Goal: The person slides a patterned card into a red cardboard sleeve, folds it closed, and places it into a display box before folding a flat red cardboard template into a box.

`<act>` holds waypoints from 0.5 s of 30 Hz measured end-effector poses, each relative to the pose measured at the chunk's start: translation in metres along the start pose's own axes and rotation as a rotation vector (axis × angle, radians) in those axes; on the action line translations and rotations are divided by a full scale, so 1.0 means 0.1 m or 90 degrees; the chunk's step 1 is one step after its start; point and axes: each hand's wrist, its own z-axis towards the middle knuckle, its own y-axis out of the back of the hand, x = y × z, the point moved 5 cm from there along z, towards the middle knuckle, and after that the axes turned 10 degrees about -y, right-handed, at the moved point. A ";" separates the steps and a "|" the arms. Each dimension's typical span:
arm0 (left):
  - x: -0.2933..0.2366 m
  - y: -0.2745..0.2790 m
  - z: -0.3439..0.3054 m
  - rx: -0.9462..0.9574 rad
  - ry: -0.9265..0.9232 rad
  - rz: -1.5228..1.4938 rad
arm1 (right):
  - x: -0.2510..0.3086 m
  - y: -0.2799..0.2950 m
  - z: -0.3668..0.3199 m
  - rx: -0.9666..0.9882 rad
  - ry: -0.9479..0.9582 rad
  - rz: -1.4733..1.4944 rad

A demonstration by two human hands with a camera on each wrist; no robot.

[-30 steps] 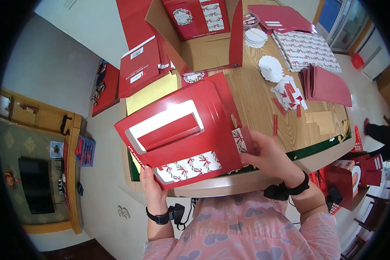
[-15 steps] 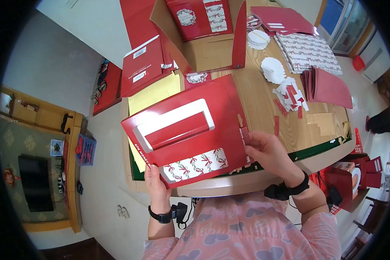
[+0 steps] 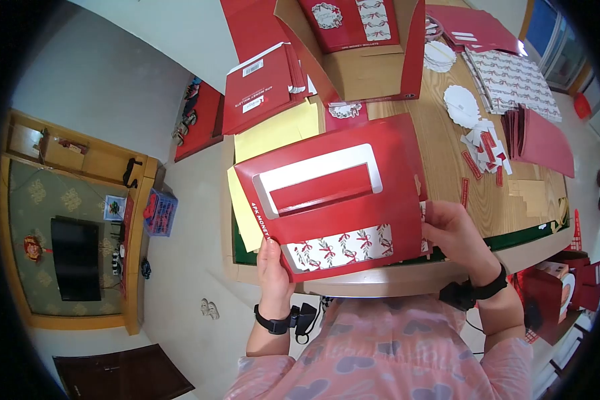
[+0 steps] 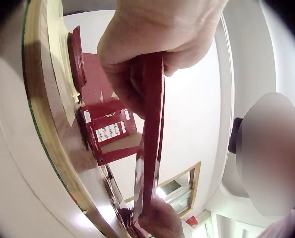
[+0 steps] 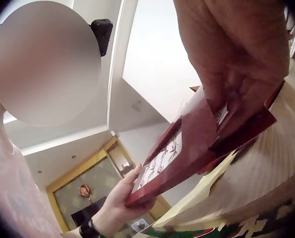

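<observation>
Nearest first, clock centred on the red sleeve (image 3: 400, 167), 12 being the far side of the table (image 3: 447, 193). The sleeve's tilted up over the near edge, cutout and printed strip (image 3: 340, 247) facing up. Left hand (image 3: 275, 270) grips its corner at about 7:30, thumb on the front, fingers curled behind. Right hand (image 3: 457, 233) is at the end around 3:30, thumb and fingers in a narrow pinch there; a bit of patterned white pokes out beside them, but I can't tell exactly which layer they've got.

Going further out: yellow sheets (image 3: 273, 137) at 10 to 11, partly under the sleeve from this angle. Loose paper labels (image 3: 487, 150) sit past 2, with dark red folders (image 3: 543, 143) just beyond. Scalloped white cards (image 3: 461, 107) are about 2. Red envelope stack (image 3: 263, 90) is at 11, an open red box (image 3: 363, 73) near 12, and patterned sheets (image 3: 513, 80) way out at 2.
</observation>
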 end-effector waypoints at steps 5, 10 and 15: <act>0.03 0.05 0.02 -0.019 0.004 0.003 | 0.02 0.00 -0.04 0.046 0.004 0.025; 0.03 0.09 0.02 -0.018 0.006 -0.006 | 0.03 0.00 -0.05 0.051 0.005 0.019; 0.01 0.12 0.02 0.001 0.014 -0.031 | -0.04 0.01 0.00 0.055 0.012 -0.008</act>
